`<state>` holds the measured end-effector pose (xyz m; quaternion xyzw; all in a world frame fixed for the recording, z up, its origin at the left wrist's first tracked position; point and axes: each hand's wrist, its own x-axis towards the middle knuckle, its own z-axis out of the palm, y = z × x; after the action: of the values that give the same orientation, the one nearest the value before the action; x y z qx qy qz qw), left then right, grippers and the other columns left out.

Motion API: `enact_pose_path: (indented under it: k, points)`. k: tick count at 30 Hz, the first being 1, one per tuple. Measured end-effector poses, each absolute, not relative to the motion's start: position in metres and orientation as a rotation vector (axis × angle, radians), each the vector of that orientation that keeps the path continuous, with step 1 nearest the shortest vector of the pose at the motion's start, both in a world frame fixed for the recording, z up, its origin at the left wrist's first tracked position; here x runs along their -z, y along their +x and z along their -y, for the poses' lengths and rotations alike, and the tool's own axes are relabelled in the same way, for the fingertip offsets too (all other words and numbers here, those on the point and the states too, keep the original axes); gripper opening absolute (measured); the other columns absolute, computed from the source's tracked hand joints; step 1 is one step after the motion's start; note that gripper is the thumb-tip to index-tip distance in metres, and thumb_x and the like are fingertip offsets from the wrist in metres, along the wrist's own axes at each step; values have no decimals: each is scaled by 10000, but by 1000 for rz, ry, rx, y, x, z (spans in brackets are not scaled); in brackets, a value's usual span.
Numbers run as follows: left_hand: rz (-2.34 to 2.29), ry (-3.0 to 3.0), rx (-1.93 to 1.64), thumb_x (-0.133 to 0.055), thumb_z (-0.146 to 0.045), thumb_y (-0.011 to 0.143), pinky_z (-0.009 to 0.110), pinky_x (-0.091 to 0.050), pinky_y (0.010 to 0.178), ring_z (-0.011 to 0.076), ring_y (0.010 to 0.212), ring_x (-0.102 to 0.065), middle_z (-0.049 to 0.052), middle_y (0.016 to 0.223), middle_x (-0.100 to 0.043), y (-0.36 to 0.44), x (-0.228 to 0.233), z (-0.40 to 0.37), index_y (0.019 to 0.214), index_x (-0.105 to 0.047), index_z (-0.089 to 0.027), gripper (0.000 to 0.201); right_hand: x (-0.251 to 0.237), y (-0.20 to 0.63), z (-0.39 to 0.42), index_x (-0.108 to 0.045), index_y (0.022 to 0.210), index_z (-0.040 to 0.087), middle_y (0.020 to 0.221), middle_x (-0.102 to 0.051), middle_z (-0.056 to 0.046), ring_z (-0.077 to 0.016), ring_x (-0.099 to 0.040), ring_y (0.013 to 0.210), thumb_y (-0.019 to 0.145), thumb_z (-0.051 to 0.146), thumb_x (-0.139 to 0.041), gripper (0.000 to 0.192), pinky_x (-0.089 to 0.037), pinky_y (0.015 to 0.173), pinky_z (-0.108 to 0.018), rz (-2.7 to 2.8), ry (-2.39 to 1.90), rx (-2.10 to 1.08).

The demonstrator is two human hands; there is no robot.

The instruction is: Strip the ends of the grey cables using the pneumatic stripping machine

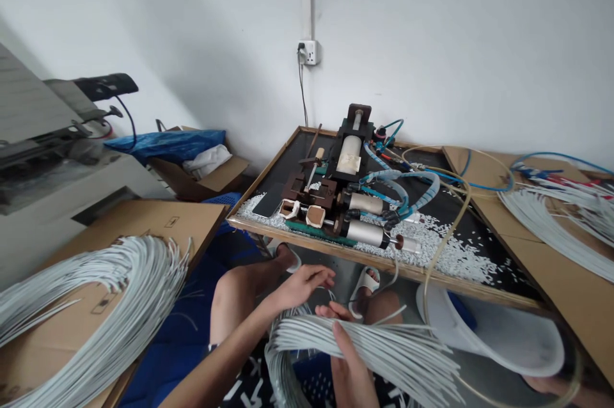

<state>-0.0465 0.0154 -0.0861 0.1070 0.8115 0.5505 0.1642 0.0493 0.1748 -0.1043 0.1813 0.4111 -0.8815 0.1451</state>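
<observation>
My right hand [348,357] is wrapped around a bundle of grey cables [384,347] down in my lap — thumb on top, palm under. My left hand [302,286] hovers just above the cable ends, fingers loosely spread, gripping nothing. Both sit below the workbench edge [364,258].

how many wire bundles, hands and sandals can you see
wire bundles: 3 — on the left cardboard, in the lap, on the right
hands: 2 — left hand, right hand
sandals: 2 —
total: 7
</observation>
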Motion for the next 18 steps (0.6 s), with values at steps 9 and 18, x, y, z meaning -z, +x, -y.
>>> enact_pose_path:
  k: [9,18]
  points:
    - [-2322,873,-1487,-666,-350,980,368,-496,1016,240,1169,-649,95,1194,-737,-9,-2,-18,1145,-779,-234,231,98,54,-170,-786,1071,249,1194,-777,-63,-326,-677,1212,743,581,-837,469,-554,1075,-431,-1317,659,2556]
    - [-2304,941,-1467,-768,-389,900,370,-507,1009,241,1146,-674,84,1224,-735,0,-3,-14,1163,-754,-236,304,91,57,-170,-778,972,241,1013,-805,-25,-236,-716,1077,733,522,-851,376,-575,962,-321,-1244,621,2594]
